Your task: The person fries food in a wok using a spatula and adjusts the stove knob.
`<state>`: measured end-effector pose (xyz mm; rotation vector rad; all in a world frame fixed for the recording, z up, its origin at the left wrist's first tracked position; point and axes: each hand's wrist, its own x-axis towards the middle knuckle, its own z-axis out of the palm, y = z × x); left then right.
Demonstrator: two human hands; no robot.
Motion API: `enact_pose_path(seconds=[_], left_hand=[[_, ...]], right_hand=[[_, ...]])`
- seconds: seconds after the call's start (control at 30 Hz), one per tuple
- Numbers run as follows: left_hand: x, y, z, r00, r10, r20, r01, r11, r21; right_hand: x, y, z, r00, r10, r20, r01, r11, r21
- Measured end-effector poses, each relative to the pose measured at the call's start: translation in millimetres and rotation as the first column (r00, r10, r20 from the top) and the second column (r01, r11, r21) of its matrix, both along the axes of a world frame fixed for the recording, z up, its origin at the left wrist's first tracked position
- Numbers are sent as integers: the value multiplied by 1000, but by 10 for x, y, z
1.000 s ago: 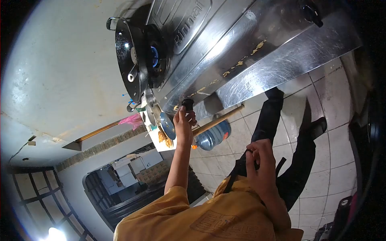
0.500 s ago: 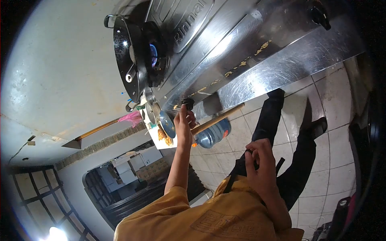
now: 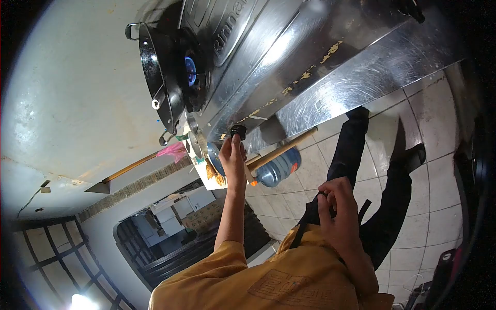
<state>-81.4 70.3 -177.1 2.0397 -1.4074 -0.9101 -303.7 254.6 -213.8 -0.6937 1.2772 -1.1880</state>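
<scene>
My left hand (image 3: 235, 156) reaches to the front of the steel stove (image 3: 289, 67), fingertips closed on its black knob (image 3: 238, 131). Beyond it, a dark wok (image 3: 164, 77) with loop handles stands over a burner with a blue flame (image 3: 190, 71). A utensil handle (image 3: 158, 99) shows at the wok's rim; the rest of it is hidden. My right hand (image 3: 338, 206) rests by my waist, fingers curled and thumb bent toward them. Something dark shows between them, too small to name.
Past the stove, a blue water jug (image 3: 279, 169) stands on the tiled floor (image 3: 395, 227) near a wooden bar (image 3: 284, 150). A blue dish (image 3: 214, 157) and brownish food pieces (image 3: 214, 176) are behind my left hand. A second knob (image 3: 411, 10) is on the stove front.
The view has shifted slightly, moving the stove and wok toward the left. My left hand stays on the knob, with no clear turn visible. My right hand remains at my waist.
</scene>
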Motion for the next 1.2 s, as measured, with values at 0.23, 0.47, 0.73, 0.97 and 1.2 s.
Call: enact_pose_path(seconds=[0.23,0.47,0.73,0.97,1.2], left_hand=[[16,-7,-17,999,-31,18,31,1000,-5],[13,0,-18,1000,-12,22,12,1000,6],[83,70,-113,978,133,-160,-131,991,28],[193,183,206,953,171,-251,-173,985,16],[654,-134,973,887,332,-322,-405,894,-193]], right_hand=[[-4,-8,-38,1000,-25,10,25,1000,-2],[-39,12,-105,1000,-26,13,26,1000,10],[-118,37,-98,998,-53,-32,55,997,56],[-228,-133,432,998,3,-70,4,994,110],[-37,-971,1458,995,51,-84,-53,998,-26]])
